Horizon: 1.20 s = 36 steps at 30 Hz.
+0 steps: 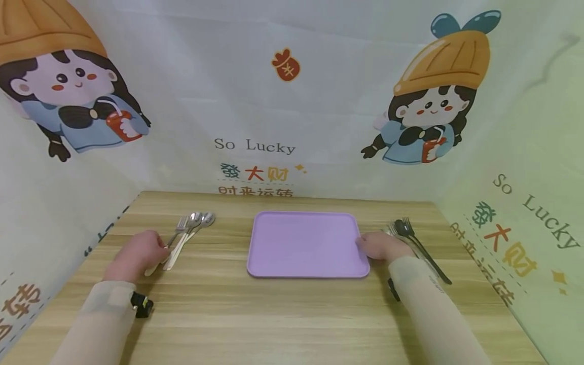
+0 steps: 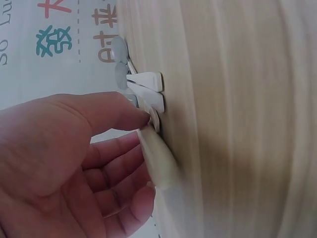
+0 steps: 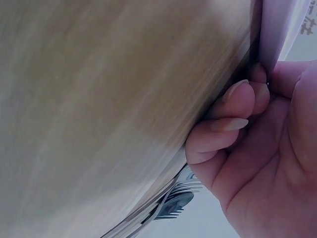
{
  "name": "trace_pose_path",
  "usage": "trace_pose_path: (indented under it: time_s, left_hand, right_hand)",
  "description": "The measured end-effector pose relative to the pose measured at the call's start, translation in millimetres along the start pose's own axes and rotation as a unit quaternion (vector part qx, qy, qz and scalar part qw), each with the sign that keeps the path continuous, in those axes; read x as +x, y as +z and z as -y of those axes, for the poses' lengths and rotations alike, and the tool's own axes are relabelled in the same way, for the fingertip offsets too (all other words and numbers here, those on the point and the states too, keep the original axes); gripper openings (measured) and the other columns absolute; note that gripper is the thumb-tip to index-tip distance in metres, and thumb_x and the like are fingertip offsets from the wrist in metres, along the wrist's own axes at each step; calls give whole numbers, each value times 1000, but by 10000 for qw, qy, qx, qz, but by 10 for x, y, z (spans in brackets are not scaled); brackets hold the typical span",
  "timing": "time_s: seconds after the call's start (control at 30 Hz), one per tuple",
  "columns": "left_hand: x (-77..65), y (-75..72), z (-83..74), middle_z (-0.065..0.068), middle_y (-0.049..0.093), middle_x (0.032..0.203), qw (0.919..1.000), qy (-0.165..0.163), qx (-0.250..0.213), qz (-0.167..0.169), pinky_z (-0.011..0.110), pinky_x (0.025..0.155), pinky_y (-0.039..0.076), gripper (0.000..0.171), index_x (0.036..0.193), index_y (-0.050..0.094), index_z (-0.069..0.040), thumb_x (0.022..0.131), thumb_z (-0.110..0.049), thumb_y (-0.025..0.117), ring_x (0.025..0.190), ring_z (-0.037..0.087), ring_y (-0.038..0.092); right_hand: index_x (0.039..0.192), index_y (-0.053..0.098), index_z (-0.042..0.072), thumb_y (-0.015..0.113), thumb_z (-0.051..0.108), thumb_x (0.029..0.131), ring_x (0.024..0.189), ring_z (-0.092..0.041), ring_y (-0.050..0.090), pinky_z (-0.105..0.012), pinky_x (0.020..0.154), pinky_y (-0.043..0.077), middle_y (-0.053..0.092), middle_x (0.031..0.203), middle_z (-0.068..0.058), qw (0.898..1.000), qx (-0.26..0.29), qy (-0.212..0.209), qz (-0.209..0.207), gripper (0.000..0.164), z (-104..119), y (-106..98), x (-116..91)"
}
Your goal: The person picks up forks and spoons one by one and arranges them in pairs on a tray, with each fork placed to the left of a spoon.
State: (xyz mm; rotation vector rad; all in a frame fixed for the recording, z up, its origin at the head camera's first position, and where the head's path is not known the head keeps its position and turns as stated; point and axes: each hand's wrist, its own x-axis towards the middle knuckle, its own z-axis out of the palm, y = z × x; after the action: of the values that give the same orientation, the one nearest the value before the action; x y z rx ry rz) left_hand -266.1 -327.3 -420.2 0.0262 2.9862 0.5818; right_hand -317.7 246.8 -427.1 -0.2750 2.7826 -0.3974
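Note:
Beside a small group of cutlery at the left of the table, my left hand [image 1: 142, 252] pinches the pale handle of a fork [image 1: 182, 223] between thumb and fingers. In the left wrist view that cream handle [image 2: 161, 161] tilts up close over the wood. Two spoons [image 1: 208, 219] with white handles [image 2: 148, 82] lie right next to it. A flat purple tray [image 1: 307, 246] occupies the middle of the table. My right hand [image 1: 383, 245] grips its right edge, thumb above and curled fingers at the underside, as the tray's edge [image 3: 280, 29] shows in the right wrist view.
Right of the tray lie several more utensils, among them a black spoon [image 1: 403, 228] and a dark-handled fork [image 1: 407, 225], partly behind my right hand. The wooden table [image 1: 274, 319] is bounded at back and sides by a printed cloth [image 1: 328, 132].

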Motion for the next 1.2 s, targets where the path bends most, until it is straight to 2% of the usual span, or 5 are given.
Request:
trace_pose_path:
  time_s: [0.27,0.53,0.67,0.9,1.2]
  left_hand:
    - [19,29,54,8,59,72,9999,-98,-82,-57,34,50,44,21,82,61,-1,88,-20,64,60,21,53]
    - [13,30,86,5,58,69,9995,-315,-81,-19,33,48,42,24,78,62,-4,89,-26,65,58,19,52]
    - [3,23,81,5,57,67,9994,-324,-111,-82,33,47,41,27,76,61,-6,91,-28,66,56,19,51]
    - [4,12,3,4,56,66,9987,-263,-393,-165,33,46,41,29,78,57,-6,92,-30,64,55,19,50]
    - [47,12,-171,10,62,82,9987,-92,-456,-227,36,54,45,32,92,60,-1,92,-32,66,66,22,54]
  right_hand:
    - [136,54,1,34,31,106,124,-39,44,-55,103,33,52,135,-23,9995,-204,-202,-95,47,25,-4,10]
    - [134,55,1,34,32,107,122,-39,45,-55,103,35,54,133,-22,9995,-220,-191,-85,47,22,-31,44]
    - [136,54,0,34,33,107,124,-40,44,-55,104,33,52,135,-23,9996,-220,-136,-67,48,17,-38,63]
    - [134,55,0,34,31,107,122,-39,46,-54,103,35,54,133,-22,9995,-256,-196,-70,46,-8,-10,79]
    - [137,53,3,34,33,107,124,-38,44,-55,104,33,52,136,-20,9999,-123,-15,-11,47,-33,18,50]
